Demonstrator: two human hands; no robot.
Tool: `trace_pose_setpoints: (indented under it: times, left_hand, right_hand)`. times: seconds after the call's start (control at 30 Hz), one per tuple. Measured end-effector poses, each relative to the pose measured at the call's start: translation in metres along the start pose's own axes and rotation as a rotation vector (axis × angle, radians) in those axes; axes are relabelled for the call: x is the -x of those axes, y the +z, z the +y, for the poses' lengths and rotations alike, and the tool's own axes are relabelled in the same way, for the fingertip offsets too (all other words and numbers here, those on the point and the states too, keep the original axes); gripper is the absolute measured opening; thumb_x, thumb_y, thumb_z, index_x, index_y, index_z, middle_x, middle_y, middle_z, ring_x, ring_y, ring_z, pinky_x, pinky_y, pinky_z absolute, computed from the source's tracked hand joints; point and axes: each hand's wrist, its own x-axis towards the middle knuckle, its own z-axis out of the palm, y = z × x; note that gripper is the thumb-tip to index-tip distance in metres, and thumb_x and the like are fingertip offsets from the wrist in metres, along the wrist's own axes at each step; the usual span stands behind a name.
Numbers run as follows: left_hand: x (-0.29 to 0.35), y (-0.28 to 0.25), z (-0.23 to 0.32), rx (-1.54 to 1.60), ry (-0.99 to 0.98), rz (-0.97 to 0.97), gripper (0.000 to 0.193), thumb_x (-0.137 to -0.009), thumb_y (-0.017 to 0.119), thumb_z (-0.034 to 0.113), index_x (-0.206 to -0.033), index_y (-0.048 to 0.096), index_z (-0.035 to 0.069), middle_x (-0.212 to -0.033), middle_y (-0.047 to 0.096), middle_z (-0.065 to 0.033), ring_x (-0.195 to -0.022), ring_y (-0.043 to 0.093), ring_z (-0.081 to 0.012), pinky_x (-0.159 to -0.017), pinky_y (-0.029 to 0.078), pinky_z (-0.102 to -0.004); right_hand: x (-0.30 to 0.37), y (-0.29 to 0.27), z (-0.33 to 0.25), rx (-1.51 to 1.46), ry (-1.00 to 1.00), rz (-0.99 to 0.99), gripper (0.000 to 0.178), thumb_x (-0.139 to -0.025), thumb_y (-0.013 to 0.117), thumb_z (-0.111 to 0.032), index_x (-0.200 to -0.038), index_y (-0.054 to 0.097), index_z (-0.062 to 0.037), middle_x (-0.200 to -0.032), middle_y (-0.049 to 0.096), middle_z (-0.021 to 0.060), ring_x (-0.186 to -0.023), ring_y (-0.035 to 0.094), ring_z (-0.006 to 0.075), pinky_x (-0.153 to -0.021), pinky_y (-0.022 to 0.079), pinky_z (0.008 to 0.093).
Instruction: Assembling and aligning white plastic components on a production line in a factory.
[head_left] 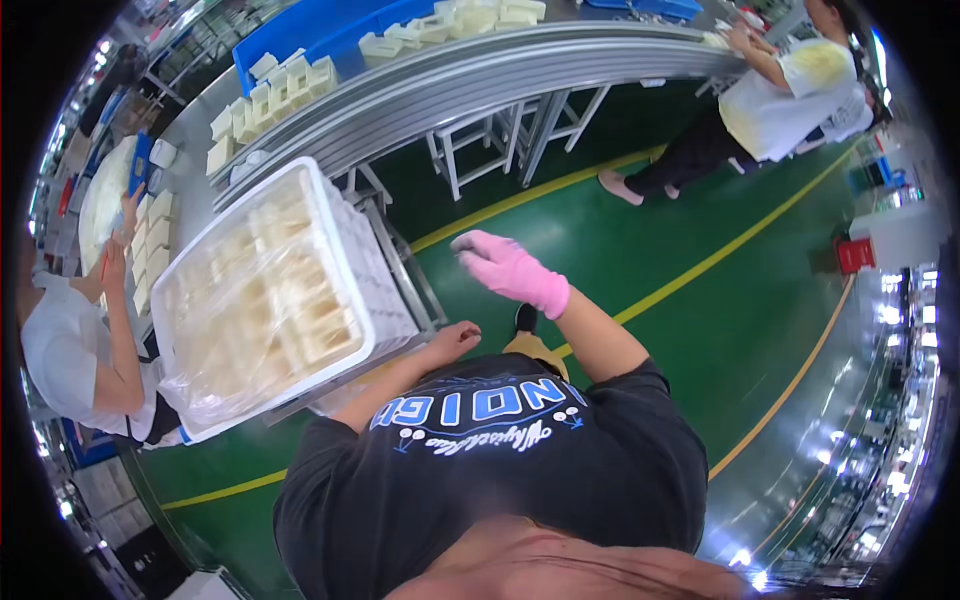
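My left hand [455, 343], bare, hangs just off the near right corner of a white plastic crate [347, 265]. Its fingers are loosely bent and nothing shows in them. My right hand [508, 268] wears a pink glove with grey fingertips. It is held above the green floor, right of the crate, with fingers half curled and no object visible. Pale cream box-shaped parts [300, 290] fill the crate in rows, under a clear plastic sheet [215, 330]. The crate rests on a metal-framed stand [405, 265].
A metal-edged conveyor bench [450, 85] curves across the far side, bearing cream parts [265, 100] and a blue bin [300, 45]. Co-workers stand at left [80, 350] and far right [785, 100]. White stools [470, 150] sit under the bench. Yellow lines [700, 265] cross the green floor.
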Motion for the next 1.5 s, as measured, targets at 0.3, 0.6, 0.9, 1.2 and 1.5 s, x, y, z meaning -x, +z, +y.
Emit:
trace_pose_setpoints:
  times: [0.3, 0.6, 0.9, 1.2, 1.5]
  left_hand:
    - [-0.011, -0.142, 0.362, 0.823, 1.254, -0.007, 0.047, -0.083, 0.046, 0.041, -0.102, 0.047, -0.001, -0.096, 0.055, -0.0182, -0.092, 0.054, -0.0253, -0.082, 0.041, -0.0375]
    - [-0.021, -0.196, 0.429, 0.661, 1.496, -0.192, 0.013, -0.086, 0.045, 0.025, -0.084, 0.05, 0.013, -0.067, 0.058, 0.0023, -0.076, 0.053, -0.0143, -0.068, 0.039, -0.0303]
    - [-0.118, -0.325, 0.43, 0.649, 1.403, -0.505, 0.016, -0.086, 0.045, 0.024, -0.079, 0.051, 0.01, -0.066, 0.058, 0.0002, -0.072, 0.054, -0.0136, -0.065, 0.04, -0.0294]
    - [-0.229, -0.269, 0.504, 0.629, 1.245, -0.515, 0.02, -0.086, 0.045, 0.022, -0.075, 0.052, 0.007, -0.066, 0.058, -0.0019, -0.067, 0.054, -0.0128, -0.061, 0.041, -0.0284]
    - [-0.217, -0.316, 0.485, 0.549, 1.138, -0.662, 0.024, -0.086, 0.046, 0.021, -0.071, 0.053, 0.004, -0.065, 0.058, -0.004, -0.062, 0.054, -0.012, -0.058, 0.042, -0.0275]
  right_hand:
    - [0.012, -0.176, 0.098, -0.366, 0.236, 0.349, 0.024, -0.082, 0.044, -0.015, -0.101, 0.051, -0.0014, -0.078, 0.055, 0.0052, -0.066, 0.052, 0.0092, -0.06, 0.043, 0.0212]
    - [-0.089, -0.201, 0.123, -0.51, 0.228, 0.145, 0.027, -0.082, 0.046, -0.016, -0.103, 0.048, 0.0004, -0.077, 0.054, 0.0056, -0.064, 0.051, 0.0098, -0.057, 0.042, 0.0219]
    - [-0.205, -0.249, 0.108, -0.333, 0.076, 0.26, 0.021, -0.083, 0.043, -0.009, -0.101, 0.051, 0.0008, -0.075, 0.056, 0.0048, -0.065, 0.05, 0.008, -0.061, 0.044, 0.0216]
    - [-0.305, -0.301, 0.085, -0.185, -0.068, 0.248, 0.022, -0.084, 0.045, -0.009, -0.101, 0.051, 0.0033, -0.079, 0.056, 0.0068, -0.071, 0.054, 0.0108, -0.065, 0.045, 0.0221]
    - [-0.394, -0.329, 0.088, -0.159, -0.083, 0.092, 0.023, -0.085, 0.043, -0.009, -0.103, 0.05, 0.0024, -0.079, 0.055, 0.0037, -0.068, 0.05, 0.007, -0.061, 0.042, 0.0201]
